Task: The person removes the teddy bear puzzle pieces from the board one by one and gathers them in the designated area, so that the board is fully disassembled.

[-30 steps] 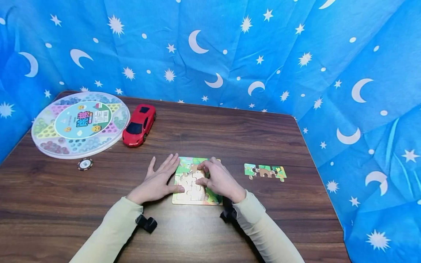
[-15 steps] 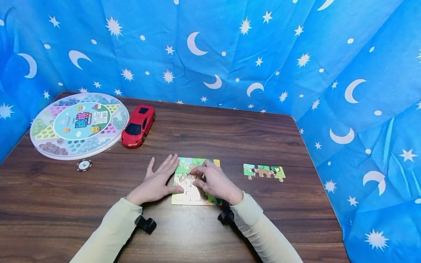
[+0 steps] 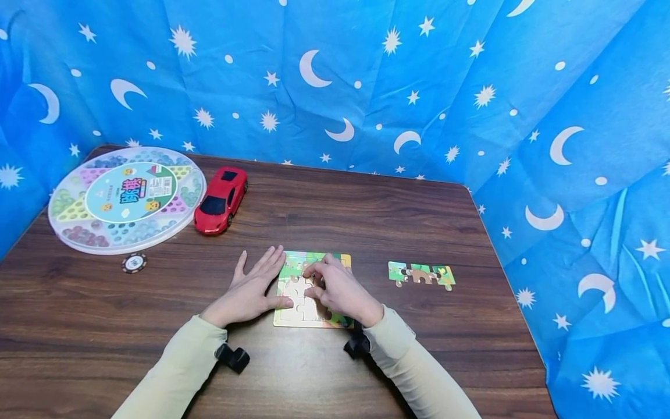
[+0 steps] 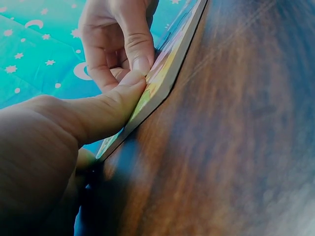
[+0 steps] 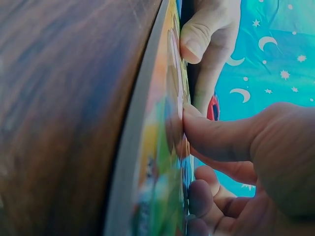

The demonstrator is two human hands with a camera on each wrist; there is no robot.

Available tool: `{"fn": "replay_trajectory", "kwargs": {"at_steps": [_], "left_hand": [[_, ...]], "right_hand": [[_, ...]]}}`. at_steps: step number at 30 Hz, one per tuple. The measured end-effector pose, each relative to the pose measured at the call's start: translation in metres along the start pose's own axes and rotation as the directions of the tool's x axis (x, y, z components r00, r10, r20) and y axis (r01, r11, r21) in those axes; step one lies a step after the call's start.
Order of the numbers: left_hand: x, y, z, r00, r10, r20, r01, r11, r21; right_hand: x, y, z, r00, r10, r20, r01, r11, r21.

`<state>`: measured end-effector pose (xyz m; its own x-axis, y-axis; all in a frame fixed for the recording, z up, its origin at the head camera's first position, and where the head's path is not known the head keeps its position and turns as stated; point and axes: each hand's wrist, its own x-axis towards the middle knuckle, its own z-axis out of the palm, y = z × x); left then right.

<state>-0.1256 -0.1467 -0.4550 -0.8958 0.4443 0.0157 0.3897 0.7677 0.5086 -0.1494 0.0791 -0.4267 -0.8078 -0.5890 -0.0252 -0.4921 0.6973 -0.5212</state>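
In the head view, the puzzle (image 3: 309, 321) lies flat on the counter (image 3: 293, 378), directly beneath the fingers of the right hand (image 3: 342, 286), which is the nearer hand to its middle. A row of three loose pieces (image 3: 421, 271) sits well apart, at 3 o'clock from that hand, its long axis running from 9 to 3. The right forearm comes in from 5 o'clock, palm down, thumb and forefinger bent toward each other over the puzzle; I cannot tell whether a piece is pinched between them. The left hand (image 3: 248, 293) lies at 9 o'clock from the puzzle, fingers spread and pointing toward 1, thumb on the near left part.

In the left wrist view, the left thumb presses the puzzle near its edge, the right thumb's tip just beside it toward 1 o'clock.

In the right wrist view, the right thumb touches the puzzle's face, other fingers curled toward 6, left thumb at 12.
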Motion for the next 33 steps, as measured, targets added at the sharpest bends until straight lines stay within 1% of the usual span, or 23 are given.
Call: {"fn": "replay_trajectory", "kwargs": {"at_steps": [9,17,33], "left_hand": [[0.0001,0.0013,-0.0012,1.0,0.005,-0.003,-0.005,1.0,0.005],[-0.0007,0.0002,0.0005,1.0,0.006,-0.014,-0.006,1.0,0.005],[-0.0003,0.0004,-0.0007,1.0,0.01,-0.008,-0.01,1.0,0.002]], "right_hand": [[-0.0004,-0.0016,0.001,0.999,0.007,-0.034,-0.006,1.0,0.006],[0.0009,-0.0048,0.0028,0.999,0.044,-0.011,-0.044,0.999,-0.016],[0.0029,-0.0072,0.0024,0.997,0.079,0.01,-0.079,0.996,-0.032]]}}
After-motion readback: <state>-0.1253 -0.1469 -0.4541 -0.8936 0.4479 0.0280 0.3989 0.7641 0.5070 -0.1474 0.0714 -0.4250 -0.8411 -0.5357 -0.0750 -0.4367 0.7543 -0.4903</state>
